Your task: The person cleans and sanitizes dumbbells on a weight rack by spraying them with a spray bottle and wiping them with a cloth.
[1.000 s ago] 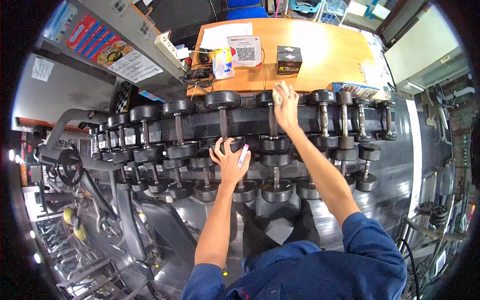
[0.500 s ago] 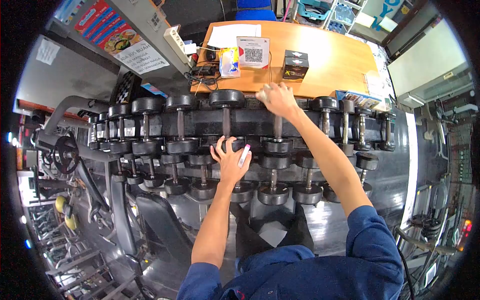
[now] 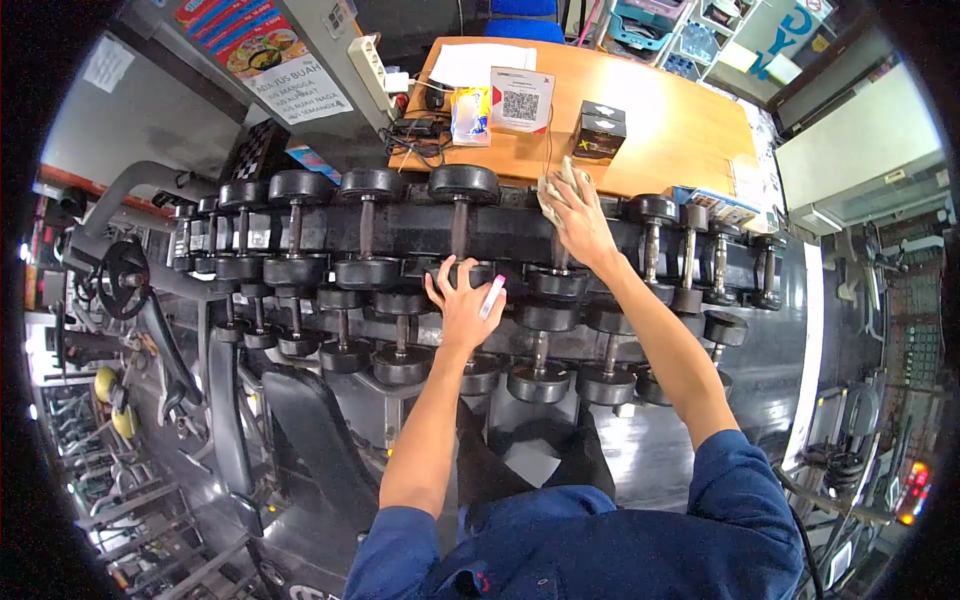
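My right hand (image 3: 582, 222) presses a crumpled pale cloth (image 3: 551, 198) over the far head of a dumbbell, which hand and cloth mostly cover; that dumbbell's near head (image 3: 556, 284) shows below my wrist. My left hand (image 3: 466, 312) rests with curved, parted fingers on the near head of the neighbouring black dumbbell (image 3: 460, 232). Along its thumb side a slim white tube with a pink end (image 3: 492, 297) is held; the rest of it is hidden. Both dumbbells lie on the upper tier of a rack.
More dumbbells (image 3: 367, 225) line both tiers on either side. Behind the rack stands a wooden desk (image 3: 680, 130) with a QR-code sign (image 3: 521, 100), a dark box (image 3: 600, 133) and cables. A padded bench (image 3: 310, 430) is at my left.
My right hand with the cloth has shifted right and slightly nearer to me over the dumbbell's far head. My left hand keeps its place. The whole view has shifted slightly.
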Demonstrator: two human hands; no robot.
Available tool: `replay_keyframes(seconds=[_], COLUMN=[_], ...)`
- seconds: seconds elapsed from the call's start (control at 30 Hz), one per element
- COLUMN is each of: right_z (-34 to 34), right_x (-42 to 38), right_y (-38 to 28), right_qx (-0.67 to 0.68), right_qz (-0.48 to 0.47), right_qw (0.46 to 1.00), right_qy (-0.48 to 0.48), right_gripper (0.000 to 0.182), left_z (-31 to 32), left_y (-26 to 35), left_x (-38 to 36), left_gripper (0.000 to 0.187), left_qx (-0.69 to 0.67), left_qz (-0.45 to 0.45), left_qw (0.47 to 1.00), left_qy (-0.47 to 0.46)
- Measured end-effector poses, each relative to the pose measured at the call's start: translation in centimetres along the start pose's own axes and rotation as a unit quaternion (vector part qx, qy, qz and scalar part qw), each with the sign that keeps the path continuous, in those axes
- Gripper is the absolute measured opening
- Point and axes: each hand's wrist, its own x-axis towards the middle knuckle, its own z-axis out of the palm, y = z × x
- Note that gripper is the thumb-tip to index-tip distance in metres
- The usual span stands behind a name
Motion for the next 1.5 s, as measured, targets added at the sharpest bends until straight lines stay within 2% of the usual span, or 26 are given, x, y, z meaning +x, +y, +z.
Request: replay_keyframes(seconds=[0.13, 0.2, 0.27, 0.3, 0.4, 0.43, 0.57, 0.6, 0.67, 0.73, 0.8, 0.83, 0.87, 0.93, 1.03, 1.1, 1.13, 1.2, 1.27, 1.4, 1.5], right_z=[-2.8, -2.1, -2.9, -3.6, -3.3, -3.4, -6.7, -7.5, -8.3, -9.2, -10.9, -11.7, -12.6, -14.1, -17.6, -19.3, -19.6, -20.3, -20.0, -21.8, -24.9], right_x=[-3.2, -7.2, -10.9, -12.1, -14.5, -15.4, -19.8, -21.7, -25.4, -30.6, -35.2, -37.6, -39.8, -42.9, -44.4, -44.5, -44.4, -44.7, -44.9, -44.4, -44.1], right_y=[-2.5, -5.0, -7.7, -8.5, -9.1, -9.5, -11.2, -11.6, -11.5, -12.3, -13.2, -13.3, -13.5, -13.2, -11.9, -10.0, -8.6, -5.2, -1.1, 6.1, 9.8], right_qx=[0.098, 0.084, 0.142, 0.065, 0.109, 0.134, 0.283, 0.290, 0.413, 0.493, 0.523, 0.506, 0.530, 0.579, 0.640, 0.668, 0.665, 0.657, 0.611, 0.612, 0.632], right_qz=[-0.058, -0.076, -0.036, -0.053, 0.020, 0.057, 0.183, 0.204, 0.293, 0.341, 0.356, 0.382, 0.407, 0.450, 0.490, 0.509, 0.496, 0.472, 0.426, 0.386, 0.399], right_qw=[0.993, 0.990, 0.983, 0.993, 0.993, 0.989, 0.938, 0.931, 0.847, 0.784, 0.764, 0.762, 0.735, 0.677, 0.592, 0.541, 0.556, 0.587, 0.667, 0.689, 0.662], right_qy=[-0.030, -0.083, -0.115, -0.086, -0.027, -0.030, -0.086, -0.088, -0.159, -0.162, -0.123, -0.133, -0.111, -0.069, 0.009, 0.044, 0.044, 0.037, 0.026, 0.039, 0.049], right_gripper=[0.061, 0.055, 0.054, 0.056, 0.059, 0.067, 0.077, 0.070, 0.055, 0.044, 0.041, 0.040, 0.040, 0.039, 0.037, 0.036, 0.036, 0.035, 0.035, 0.036, 0.038], left_z=[0.0, 0.0, 0.0, 0.1, -0.2, -0.3, 0.2, 0.1, 0.2, -0.2, 0.5, 0.1, -1.2, -2.4, -2.9, -2.9, -2.9, -2.3, -2.0, 0.0, 2.3], left_y=[-0.1, 0.0, 0.0, -0.1, -0.1, 0.0, 0.0, 0.2, 0.4, 0.6, -0.1, 0.3, 1.5, 3.9, 8.0, 11.6, 14.0, 16.9, 19.5, 25.5, 29.0], left_x=[-0.1, 0.0, -0.1, -0.1, -0.3, -0.3, -0.5, -0.5, -0.5, -0.5, -0.6, -0.6, -0.5, -1.5, -3.6, -5.4, -6.6, -9.2, -11.9, -16.7, -18.5], left_gripper=[0.022, 0.023, 0.023, 0.023, 0.023, 0.022, 0.021, 0.023, 0.024, 0.027, 0.029, 0.033, 0.041, 0.042, 0.032, 0.029, 0.030, 0.038, 0.041, 0.042, 0.040], left_qx=[-0.006, -0.005, -0.004, -0.005, -0.006, -0.002, 0.016, 0.017, 0.000, 0.011, -0.009, -0.014, -0.011, -0.038, -0.174, -0.360, -0.439, -0.452, -0.452, -0.485, -0.467], left_qz=[0.002, -0.005, -0.002, 0.005, 0.007, 0.005, 0.004, -0.003, 0.004, -0.008, -0.006, -0.019, -0.043, 0.013, 0.041, -0.041, -0.088, -0.153, -0.218, -0.250, -0.273], left_qw=[1.000, 1.000, 1.000, 1.000, 1.000, 1.000, 1.000, 1.000, 1.000, 1.000, 1.000, 1.000, 0.998, 0.998, 0.982, 0.932, 0.894, 0.879, 0.865, 0.838, 0.841], left_qy=[0.004, -0.005, -0.004, 0.002, 0.004, 0.000, 0.004, -0.004, 0.026, 0.006, 0.010, -0.010, -0.048, 0.053, 0.060, 0.010, -0.002, 0.009, -0.008, -0.008, -0.029])
